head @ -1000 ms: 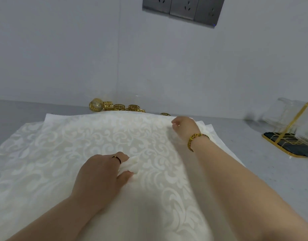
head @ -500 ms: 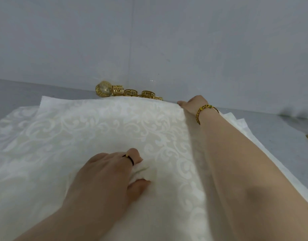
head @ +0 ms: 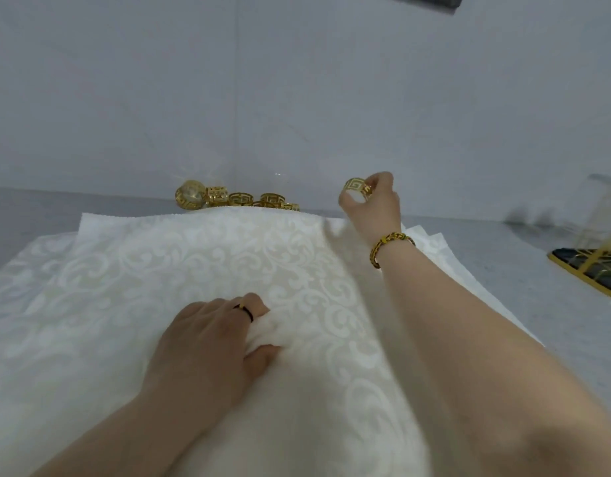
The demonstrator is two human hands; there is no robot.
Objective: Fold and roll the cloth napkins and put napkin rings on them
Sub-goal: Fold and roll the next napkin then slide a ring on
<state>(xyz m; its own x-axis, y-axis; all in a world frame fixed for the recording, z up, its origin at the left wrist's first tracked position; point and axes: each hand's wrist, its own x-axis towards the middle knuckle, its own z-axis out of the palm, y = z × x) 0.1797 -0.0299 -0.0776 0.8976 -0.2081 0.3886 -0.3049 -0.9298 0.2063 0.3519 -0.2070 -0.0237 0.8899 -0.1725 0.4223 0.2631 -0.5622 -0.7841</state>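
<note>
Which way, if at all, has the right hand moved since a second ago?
Yes. The right hand has gone from the far edge of the napkin to beyond it, level with the row of gold rings, and now pinches a napkin ring.

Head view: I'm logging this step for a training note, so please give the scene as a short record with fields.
left hand: grips a bunched-up bit of the top napkin near its middle
right hand: pinches a gold napkin ring, held up beyond the napkin's far edge
top napkin: white, patterned, spread over other napkins on the grey counter
spare rings: gold, in a row by the wall behind the napkins
wire stand: gold, at the right edge, partly cut off
ring on napkin: not yet
</note>
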